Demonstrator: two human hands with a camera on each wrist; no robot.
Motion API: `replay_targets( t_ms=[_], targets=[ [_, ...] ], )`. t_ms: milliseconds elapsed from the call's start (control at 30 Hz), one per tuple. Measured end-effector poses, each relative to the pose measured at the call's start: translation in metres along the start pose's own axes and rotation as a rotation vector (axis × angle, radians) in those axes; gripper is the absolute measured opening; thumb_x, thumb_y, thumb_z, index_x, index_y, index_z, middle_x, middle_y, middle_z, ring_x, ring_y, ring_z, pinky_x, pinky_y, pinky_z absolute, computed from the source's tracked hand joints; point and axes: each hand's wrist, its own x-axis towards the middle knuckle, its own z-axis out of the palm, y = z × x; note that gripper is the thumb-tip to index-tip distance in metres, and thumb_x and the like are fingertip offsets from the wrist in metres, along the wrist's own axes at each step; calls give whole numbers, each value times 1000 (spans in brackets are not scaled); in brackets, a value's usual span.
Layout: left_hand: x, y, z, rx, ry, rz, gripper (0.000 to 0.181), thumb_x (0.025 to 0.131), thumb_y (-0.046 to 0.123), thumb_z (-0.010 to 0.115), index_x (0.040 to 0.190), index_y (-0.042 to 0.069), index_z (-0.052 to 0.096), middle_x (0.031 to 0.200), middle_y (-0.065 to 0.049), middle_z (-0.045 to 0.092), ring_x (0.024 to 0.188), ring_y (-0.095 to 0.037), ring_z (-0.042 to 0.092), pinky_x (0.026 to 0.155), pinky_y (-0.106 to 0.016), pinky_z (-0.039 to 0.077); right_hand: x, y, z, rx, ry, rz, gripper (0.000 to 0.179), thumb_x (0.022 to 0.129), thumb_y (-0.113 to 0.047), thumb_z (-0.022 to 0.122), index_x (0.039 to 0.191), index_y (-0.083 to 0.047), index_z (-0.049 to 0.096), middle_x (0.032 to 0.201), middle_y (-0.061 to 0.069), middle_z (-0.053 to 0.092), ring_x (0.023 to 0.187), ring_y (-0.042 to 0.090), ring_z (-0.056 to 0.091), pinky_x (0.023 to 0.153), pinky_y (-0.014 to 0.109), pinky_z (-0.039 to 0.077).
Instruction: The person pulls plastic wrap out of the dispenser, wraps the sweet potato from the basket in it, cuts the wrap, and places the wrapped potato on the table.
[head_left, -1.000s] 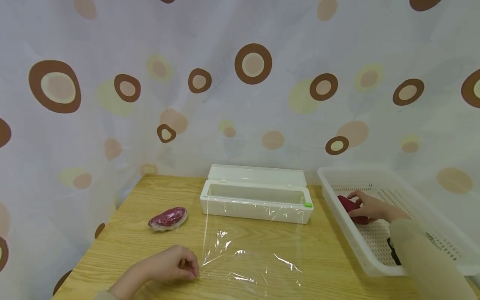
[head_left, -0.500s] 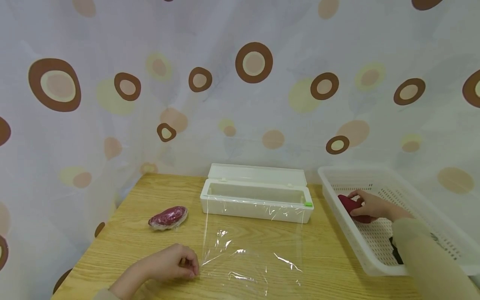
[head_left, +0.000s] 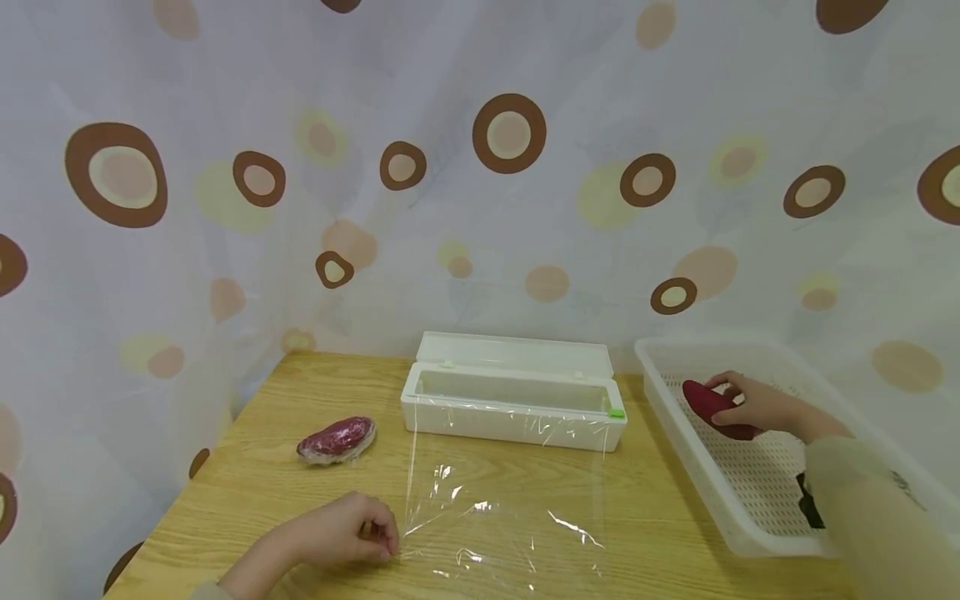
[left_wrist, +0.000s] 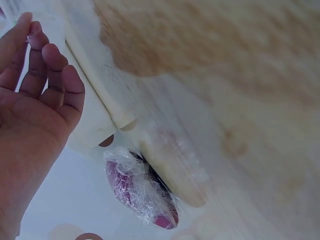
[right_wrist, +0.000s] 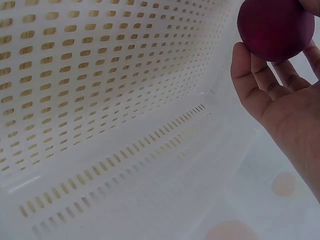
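My left hand rests by the left edge of a sheet of clear cling film, thumb and forefinger pinching its corner. The film runs over the table from a white cling film dispenser whose lid stands up. My right hand grips a dark red sweet potato over the white plastic basket; in the right wrist view the round end of the sweet potato shows between thumb and fingers. A film-wrapped sweet potato lies to the left, beyond my left hand.
A small black object lies in the basket, partly behind the right sleeve. A green slider sits at the dispenser's right end. Behind the wooden table hangs a patterned curtain.
My right hand has lifted the sweet potato slightly up and to the right within the basket. The left hand keeps its place at the film, and the wrapped sweet potato has not moved.
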Motion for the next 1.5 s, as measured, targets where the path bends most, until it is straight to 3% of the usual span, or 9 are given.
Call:
replay_targets(
  t_ms=[800,1033,1500],
  targets=[
    [2,2,1,23,5,1,8,84,11,69,84,19,68,79,17,61,69,6,50,63,-18,47,-36,-32,-31,-88,140,-30,63,91,-19,63,136,4,24,121,34,40,93,29,57,63,35,53],
    [2,1,1,33,3,13,5,85,13,69,84,18,68,80,18,61,70,6,50,63,-18,47,-42,-45,-32,-131,171,-54,63,91,-20,62,136,4,25,123,31,40,96,29,56,63,34,53],
    [1,1,1,16,0,1,6,85,14,68,84,19,68,80,18,61,69,6,50,62,-18,47,-54,-69,-30,-257,297,-128,63,88,-19,67,135,1,30,123,28,43,105,44,48,61,30,53]
  ],
)
